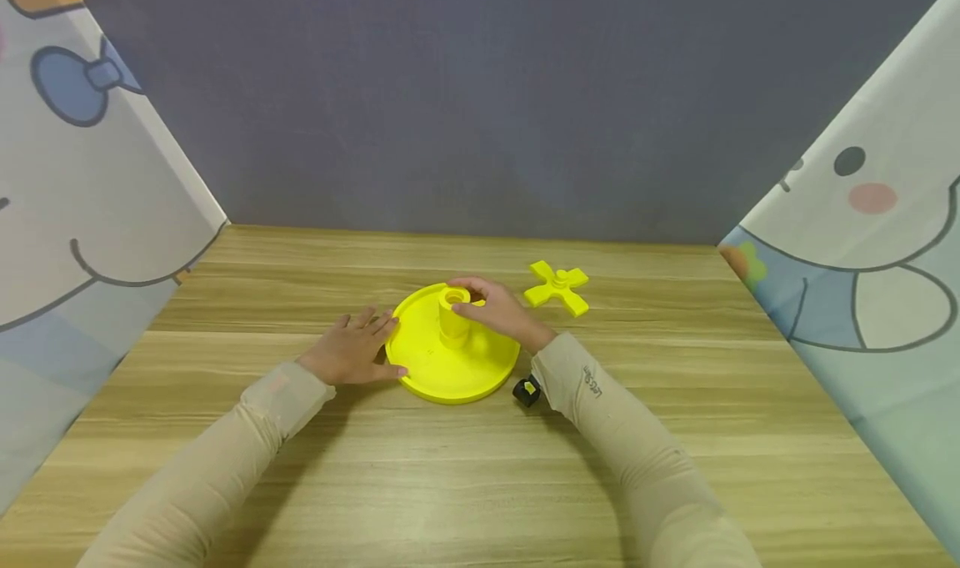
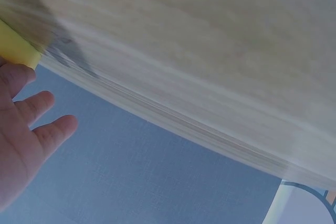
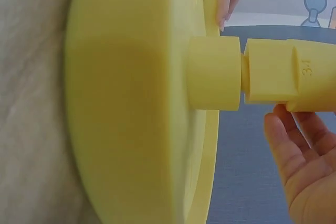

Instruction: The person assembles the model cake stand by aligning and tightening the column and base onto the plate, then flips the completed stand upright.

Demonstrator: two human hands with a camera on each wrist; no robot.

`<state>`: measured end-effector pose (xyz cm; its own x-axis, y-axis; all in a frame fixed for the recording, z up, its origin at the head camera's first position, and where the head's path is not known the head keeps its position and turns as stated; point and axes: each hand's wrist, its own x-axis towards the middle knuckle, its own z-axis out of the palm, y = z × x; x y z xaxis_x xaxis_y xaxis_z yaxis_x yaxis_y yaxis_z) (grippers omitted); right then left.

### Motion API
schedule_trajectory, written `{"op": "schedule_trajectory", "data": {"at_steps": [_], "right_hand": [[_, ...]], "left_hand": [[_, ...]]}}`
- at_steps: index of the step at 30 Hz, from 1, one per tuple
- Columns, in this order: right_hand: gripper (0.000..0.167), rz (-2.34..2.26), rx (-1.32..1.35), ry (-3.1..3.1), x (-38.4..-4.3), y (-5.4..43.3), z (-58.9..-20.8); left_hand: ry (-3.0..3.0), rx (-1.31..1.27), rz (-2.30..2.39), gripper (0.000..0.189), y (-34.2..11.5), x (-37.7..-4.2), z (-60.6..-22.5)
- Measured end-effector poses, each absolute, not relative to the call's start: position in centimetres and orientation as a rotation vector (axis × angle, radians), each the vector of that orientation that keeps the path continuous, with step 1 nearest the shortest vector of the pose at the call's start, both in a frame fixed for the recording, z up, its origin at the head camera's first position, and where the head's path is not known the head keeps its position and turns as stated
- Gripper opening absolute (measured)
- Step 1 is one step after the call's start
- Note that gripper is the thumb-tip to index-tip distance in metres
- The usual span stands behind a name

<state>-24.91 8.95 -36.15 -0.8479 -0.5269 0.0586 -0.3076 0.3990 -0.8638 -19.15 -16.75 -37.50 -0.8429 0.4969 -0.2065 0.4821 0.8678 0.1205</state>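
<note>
Left hand (image 1: 351, 351) spread at rim of dish (image 1: 442, 384), nearer far bench (image 1: 420, 485) edge; right hand (image 1: 501, 309) pinches column (image 1: 453, 324). Probably best: brace dish, turn column upright.

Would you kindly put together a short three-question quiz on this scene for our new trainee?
1. True or false: the yellow four-armed piece lies on the table, apart from the round dish.

2. Which does the right hand grip?
A) nothing
B) the yellow column
C) the four-armed piece

3. Which part of the dish does the left hand touch, and on which side in the head view?

Key: 1. True. 2. B. 3. Its rim, on the left side.
</note>
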Motion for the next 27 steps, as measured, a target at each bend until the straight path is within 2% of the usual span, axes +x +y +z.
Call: {"op": "schedule_trajectory", "data": {"at_steps": [6, 13, 23, 27], "right_hand": [[0.045, -1.431, -0.686, 2.471, -24.86, 8.78, -35.95], [0.052, -1.376, -0.726, 2.465, -24.67, 8.85, -36.07], [0.045, -1.398, -0.719, 2.464, -24.49, 8.75, -36.17], [0.049, -1.387, -0.74, 2.485, -24.55, 8.61, -36.11]], "left_hand": [[2.816, 0.748, 0.097, 0.089, -16.93, -19.14, -37.61], [2.818, 0.753, 0.102, 0.089, -16.87, -19.12, -37.63], [2.828, 0.759, 0.1, 0.087, -16.94, -18.95, -37.52], [2.825, 0.757, 0.094, 0.088, -16.9, -19.02, -37.56]]}}
